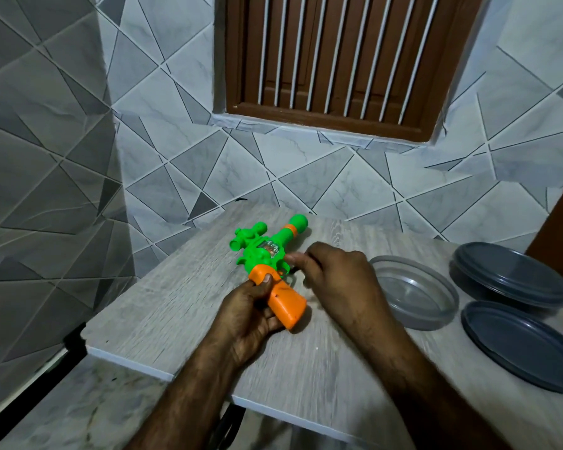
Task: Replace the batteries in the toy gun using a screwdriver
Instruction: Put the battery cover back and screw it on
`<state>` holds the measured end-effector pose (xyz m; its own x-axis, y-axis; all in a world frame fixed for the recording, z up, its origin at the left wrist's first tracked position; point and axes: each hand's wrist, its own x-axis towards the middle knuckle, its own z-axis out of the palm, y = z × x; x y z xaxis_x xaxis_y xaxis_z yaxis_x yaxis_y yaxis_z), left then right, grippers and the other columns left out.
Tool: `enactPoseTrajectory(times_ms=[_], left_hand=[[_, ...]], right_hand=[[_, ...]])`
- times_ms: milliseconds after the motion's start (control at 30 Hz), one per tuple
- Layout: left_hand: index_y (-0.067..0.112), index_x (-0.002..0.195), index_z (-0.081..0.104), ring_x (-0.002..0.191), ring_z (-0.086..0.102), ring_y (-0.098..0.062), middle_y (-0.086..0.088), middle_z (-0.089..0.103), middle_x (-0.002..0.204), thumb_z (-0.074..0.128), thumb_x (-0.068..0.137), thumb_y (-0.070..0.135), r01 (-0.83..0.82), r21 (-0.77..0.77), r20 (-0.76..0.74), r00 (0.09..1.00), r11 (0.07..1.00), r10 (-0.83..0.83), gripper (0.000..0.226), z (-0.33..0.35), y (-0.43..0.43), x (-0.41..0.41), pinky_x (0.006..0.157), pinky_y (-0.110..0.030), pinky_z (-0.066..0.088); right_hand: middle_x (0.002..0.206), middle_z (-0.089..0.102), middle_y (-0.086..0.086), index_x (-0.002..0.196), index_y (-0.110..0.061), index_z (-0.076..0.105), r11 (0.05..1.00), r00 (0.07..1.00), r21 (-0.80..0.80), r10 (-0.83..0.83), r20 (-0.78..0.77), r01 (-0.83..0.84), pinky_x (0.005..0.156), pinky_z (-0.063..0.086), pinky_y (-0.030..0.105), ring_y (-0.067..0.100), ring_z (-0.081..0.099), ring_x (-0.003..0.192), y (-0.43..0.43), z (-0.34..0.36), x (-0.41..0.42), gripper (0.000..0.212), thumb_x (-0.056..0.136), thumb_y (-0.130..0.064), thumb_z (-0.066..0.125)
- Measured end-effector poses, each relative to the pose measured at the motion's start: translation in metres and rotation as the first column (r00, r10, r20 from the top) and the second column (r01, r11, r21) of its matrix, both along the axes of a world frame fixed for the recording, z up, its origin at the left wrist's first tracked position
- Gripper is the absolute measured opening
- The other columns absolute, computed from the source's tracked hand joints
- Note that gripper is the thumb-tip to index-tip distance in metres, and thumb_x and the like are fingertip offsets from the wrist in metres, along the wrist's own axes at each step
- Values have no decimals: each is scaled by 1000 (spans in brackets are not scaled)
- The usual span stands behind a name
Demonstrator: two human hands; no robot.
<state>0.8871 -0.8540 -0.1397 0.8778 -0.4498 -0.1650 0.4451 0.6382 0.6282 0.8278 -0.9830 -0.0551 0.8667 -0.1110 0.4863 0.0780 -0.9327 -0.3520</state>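
A green and orange toy gun [264,251] lies on a grey wood-look board [176,303], barrel pointing away from me. My left hand [251,310] grips its orange handle, thumb on top. My right hand [338,274] is just right of the trigger area, fingers curled round a slim dark tool, seemingly the screwdriver [294,271]. Only a short dark end of the tool shows under the thumb, close to the gun's body; the rest is hidden in the hand. No batteries are visible.
A clear round container [436,319] stands right of my right hand. Two dark grey lids or plates [507,274] [520,345] lie at the far right. The tiled wall rises behind the board, and the board's left edge overhangs a marble counter [88,407].
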Motion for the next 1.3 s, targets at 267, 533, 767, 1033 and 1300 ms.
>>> enactPoseTrajectory(times_ms=[267, 533, 767, 1033, 1300], left_hand=[[2, 117, 56, 72, 73, -32, -20, 73, 92, 52, 97, 13, -50, -23, -39, 998, 998, 49, 23, 8, -2, 2, 48, -51, 55], [2, 112, 57, 63, 73, -29, -19, 73, 82, 50, 98, 19, -40, 31, 23, 999, 999, 40, 23, 24, -12, 0, 45, -40, 57], [-1, 125, 51, 65, 72, -32, -22, 72, 86, 49, 99, 18, -41, 25, 9, 999, 999, 40, 33, 26, -19, 3, 45, -42, 56], [-4, 115, 52, 70, 72, -37, -25, 72, 84, 48, 99, 16, -25, 63, -15, 1000, 998, 26, 26, 24, -23, 5, 63, -56, 54], [-6, 101, 53, 58, 71, -34, -24, 71, 71, 43, 101, 14, -28, 54, -50, 998, 998, 31, 22, 29, -20, 4, 46, -50, 56]], right_hand=[[91, 64, -2, 104, -20, 57, 949, 922, 306, -50, 385, -77, 72, 42, 23, 15, 60, 83, -33, -8, -14, 21, 90, -13, 42], [120, 56, -3, 136, -31, 52, 989, 968, 48, 146, -206, -139, 89, 40, 23, 11, 54, 112, -25, -32, -10, 67, 79, -65, 61], [133, 59, 0, 138, -23, 52, 988, 981, 125, 109, -162, -89, 87, 37, 20, 14, 53, 119, -29, -33, 0, 72, 77, -54, 74], [107, 59, -9, 117, -27, 64, 967, 986, 253, 74, -149, -35, 84, 43, 22, 7, 54, 101, -32, -49, 9, 53, 70, -46, 79], [108, 62, -3, 111, -25, 66, 960, 985, 277, 77, -156, -31, 85, 47, 27, 12, 57, 100, -28, -56, 19, 48, 69, -44, 78]])
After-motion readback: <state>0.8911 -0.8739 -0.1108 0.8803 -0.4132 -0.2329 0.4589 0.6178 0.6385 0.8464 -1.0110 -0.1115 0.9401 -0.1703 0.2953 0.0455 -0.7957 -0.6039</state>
